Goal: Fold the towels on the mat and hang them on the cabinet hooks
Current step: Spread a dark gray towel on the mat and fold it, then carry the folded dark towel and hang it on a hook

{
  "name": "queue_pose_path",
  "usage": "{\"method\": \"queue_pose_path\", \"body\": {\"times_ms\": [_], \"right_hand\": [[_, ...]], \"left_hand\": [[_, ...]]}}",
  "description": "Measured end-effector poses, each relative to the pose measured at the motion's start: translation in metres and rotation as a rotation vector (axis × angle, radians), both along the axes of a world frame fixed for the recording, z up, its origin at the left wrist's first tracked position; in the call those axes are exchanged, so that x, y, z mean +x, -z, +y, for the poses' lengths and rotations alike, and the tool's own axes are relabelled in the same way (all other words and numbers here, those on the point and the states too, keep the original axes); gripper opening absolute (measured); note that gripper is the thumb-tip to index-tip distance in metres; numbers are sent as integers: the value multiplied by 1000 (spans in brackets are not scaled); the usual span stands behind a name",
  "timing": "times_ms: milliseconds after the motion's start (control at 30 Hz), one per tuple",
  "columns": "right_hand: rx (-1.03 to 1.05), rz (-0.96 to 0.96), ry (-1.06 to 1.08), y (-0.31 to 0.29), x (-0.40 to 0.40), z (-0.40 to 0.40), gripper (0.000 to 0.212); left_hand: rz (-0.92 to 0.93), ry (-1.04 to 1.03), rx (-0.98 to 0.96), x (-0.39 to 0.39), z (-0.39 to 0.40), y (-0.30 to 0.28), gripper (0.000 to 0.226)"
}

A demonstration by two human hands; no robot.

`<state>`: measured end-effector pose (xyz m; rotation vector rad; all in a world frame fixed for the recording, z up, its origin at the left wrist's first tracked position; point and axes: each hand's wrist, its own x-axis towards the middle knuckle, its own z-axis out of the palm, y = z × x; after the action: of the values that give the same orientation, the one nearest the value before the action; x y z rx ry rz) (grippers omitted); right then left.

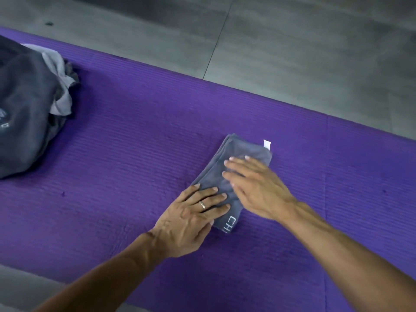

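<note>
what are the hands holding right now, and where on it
Nothing is gripped. The left hand lies flat on the near end of the folded grey towel, and the right hand presses its middle with straight fingers.

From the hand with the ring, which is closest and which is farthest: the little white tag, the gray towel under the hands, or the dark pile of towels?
Measured from the left hand in the head view:
1. The folded gray towel: the hand rests flat on its near end.
2. The white tag: at the towel's far right corner.
3. The dark pile of towels: far to the left on the purple mat.
</note>
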<state>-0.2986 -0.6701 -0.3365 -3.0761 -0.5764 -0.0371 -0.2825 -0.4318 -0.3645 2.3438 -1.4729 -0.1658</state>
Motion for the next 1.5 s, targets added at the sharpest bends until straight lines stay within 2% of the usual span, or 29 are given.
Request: {"method": "queue_pose_path", "body": {"times_ms": [67,200,267,367,400,433,500,533,600,667,767,867,1000,1067,1133,1233,1333,1500], "right_hand": [[-33,92,24,9,-11,-18,45],[-96,86,250,0,-14,-48,49],[-69,26,251,-4,-16,-40,47],[30,80,180,-6,-27,-26,70],[44,110,171,-7,-32,-23,78],[44,134,168,-6,-35,-20,84],[61,131,196,-5,-34,-15,92],[104,101,220,-6,-30,-11,92],[208,22,240,-15,-17,-3,74],[272,33,228,-31,-2,4,53],[319,220,210,-56,8,13,42],[382,327,283,-73,6,18,37],[448,392,440,-103,-11,25,34],[411,435,513,-124,-22,32,32],[361,452,591,-149,-34,41,34],[298,433,672,-192,-58,59,41],[327,402,790,-252,-81,72,41],[411,381,968,-373,-126,74,40]], "left_hand": [[-11,13,-20,1,-1,-1,46],[-96,-11,-3,-2,-14,-1,59],[-140,-53,18,-3,-23,-4,66],[-145,-116,-29,-2,-29,-7,62],[-67,-158,-82,1,-31,-13,56],[113,-223,-158,7,-32,-23,49],[620,-359,-301,27,-32,-47,34],[858,-380,-326,37,-29,-57,29],[1213,-373,-335,53,-20,-69,33],[1381,-346,-387,59,-9,-74,41],[1441,-344,-453,59,5,-78,44],[1355,-411,-463,62,10,-88,45],[990,-512,-337,62,11,-107,42],[799,-547,-238,58,17,-118,47],[682,-563,-170,47,20,-136,45],[599,-599,-175,25,24,-181,30],[501,-544,-156,4,30,-240,31],[462,-368,-70,-34,24,-360,29]]}}
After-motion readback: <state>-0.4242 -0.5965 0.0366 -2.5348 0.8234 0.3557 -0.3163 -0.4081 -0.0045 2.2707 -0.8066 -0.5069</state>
